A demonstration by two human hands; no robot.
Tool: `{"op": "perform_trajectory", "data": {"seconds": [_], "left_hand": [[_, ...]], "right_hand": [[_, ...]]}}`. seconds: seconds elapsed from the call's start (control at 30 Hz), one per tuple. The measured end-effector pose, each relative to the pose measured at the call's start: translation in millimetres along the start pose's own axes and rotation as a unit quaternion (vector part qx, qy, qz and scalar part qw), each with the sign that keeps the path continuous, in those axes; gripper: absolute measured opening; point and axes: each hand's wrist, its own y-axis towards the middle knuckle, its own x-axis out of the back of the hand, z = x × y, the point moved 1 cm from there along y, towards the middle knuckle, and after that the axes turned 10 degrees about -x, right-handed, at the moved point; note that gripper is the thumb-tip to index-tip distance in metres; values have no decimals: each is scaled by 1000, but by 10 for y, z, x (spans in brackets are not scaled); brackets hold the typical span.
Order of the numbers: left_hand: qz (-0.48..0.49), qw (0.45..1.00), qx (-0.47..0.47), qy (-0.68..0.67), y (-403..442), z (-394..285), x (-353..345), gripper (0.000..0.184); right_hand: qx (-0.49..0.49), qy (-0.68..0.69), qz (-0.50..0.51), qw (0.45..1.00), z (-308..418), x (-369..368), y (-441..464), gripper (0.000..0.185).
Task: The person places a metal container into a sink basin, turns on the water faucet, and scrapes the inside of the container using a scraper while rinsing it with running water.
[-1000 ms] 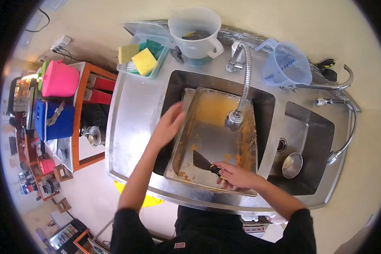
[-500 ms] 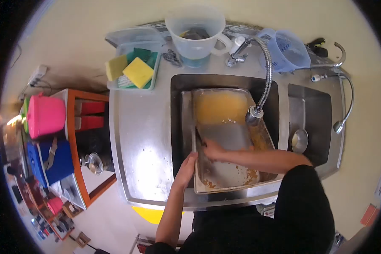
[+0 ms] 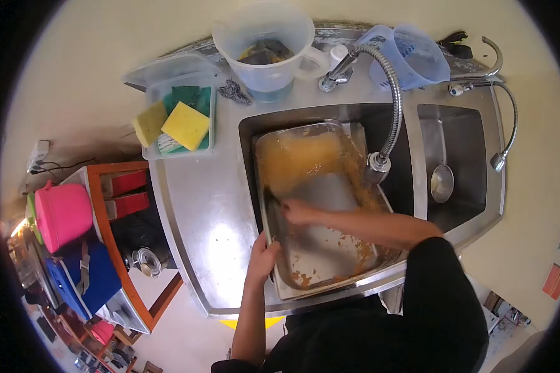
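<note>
A deep metal baking tray (image 3: 320, 258) sits tilted in the large sink, with cloudy orange-brown water at its far end and brown residue scraps on its bottom. My left hand (image 3: 262, 261) grips the tray's left rim from outside, thumb on top. Inside the tray, my right hand (image 3: 300, 213) is closed and pressed toward the left wall. Something dark, blurred and mostly hidden, shows at its fingertips; I cannot tell what it is. The flexible faucet (image 3: 378, 165) hangs over the tray's right side, with no stream visible.
Left of the sink (image 3: 249, 149), a plastic container (image 3: 210, 124) holds a yellow sponge (image 3: 185, 126) and green pads. Behind are a steel wool scourer (image 3: 234, 92), a large jug (image 3: 261, 74) and a bluish jug (image 3: 416, 59). A ladle (image 3: 442, 183) rests in the small right sink.
The view has turned and shifted, so the tray appears lower and more slanted. My right hand has stayed along the tray's left inner wall; my left hand still grips the rim.
</note>
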Motion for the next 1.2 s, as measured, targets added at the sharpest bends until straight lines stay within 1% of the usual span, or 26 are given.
{"op": "perform_trajectory", "data": {"seconds": [0.07, 0.17, 0.2, 0.23, 0.3, 0.33, 0.37, 0.43, 0.5, 0.53, 0.57, 0.6, 0.7, 0.8, 0.9, 1.0, 1.1, 1.2], "left_hand": [[-21, 999, -29, -34, 48, 27, 29, 45], [-14, 1000, -7, 13, 95, 80, 82, 45], [-13, 1000, -10, 6, 99, 50, 63, 45], [-5, 1000, -16, 7, 109, 41, 54, 46], [0, 1000, -29, 10, 109, 36, 54, 46], [-4, 1000, -27, 16, 95, 42, 54, 46], [-7, 999, -26, 21, 100, 33, 50, 46], [-11, 1000, -18, 23, 114, 2, 50, 47], [-11, 1000, -2, 8, 77, -10, 41, 49], [-24, 1000, -7, -3, 75, -21, 15, 50], [-39, 999, -16, -16, 92, -38, -25, 51], [-56, 998, -21, -28, 97, -45, -50, 52], [-28, 999, -15, -12, 113, -46, -17, 53], [-53, 998, 5, -43, 116, 2, -29, 51], [-16, 1000, 17, 18, 129, 25, 56, 49], [-35, 999, -4, -28, 131, -67, -48, 47], [-71, 997, -10, -18, 125, 69, -16, 48], [-45, 999, 15, 0, 118, 20, 6, 49]], "right_hand": [[-77, -19, 138, 987, 516, 296, -1187, 39], [-121, 11, 223, 967, 369, 291, -1442, 37], [-98, 14, 168, 981, 346, 269, -1339, 36], [-28, 18, 116, 993, 156, 189, -973, 35], [1, 20, 49, 999, -140, 101, -63, 31], [-43, 18, 35, 998, -77, 187, 280, 29], [-34, 8, -8, 999, 122, 322, 316, 29], [-27, -28, -39, 998, 345, 580, 305, 30], [-33, -86, -13, 996, 173, 803, 279, 33], [15, -182, -61, 981, 16, 894, 390, 33], [65, -277, -110, 952, -207, 965, 625, 33], [115, -368, -155, 910, -309, 1012, 798, 33], [179, -354, -211, 893, -102, 1226, 927, 33], [289, -398, -184, 851, 29, 1148, 1162, 32], [445, -382, -156, 795, 10, 991, 1075, 31], [420, -355, -270, 790, 3, 1075, 1132, 27], [435, -330, -274, 792, 1, 1019, 1033, 22], [534, -324, -176, 761, 136, 850, 839, 18]]}}
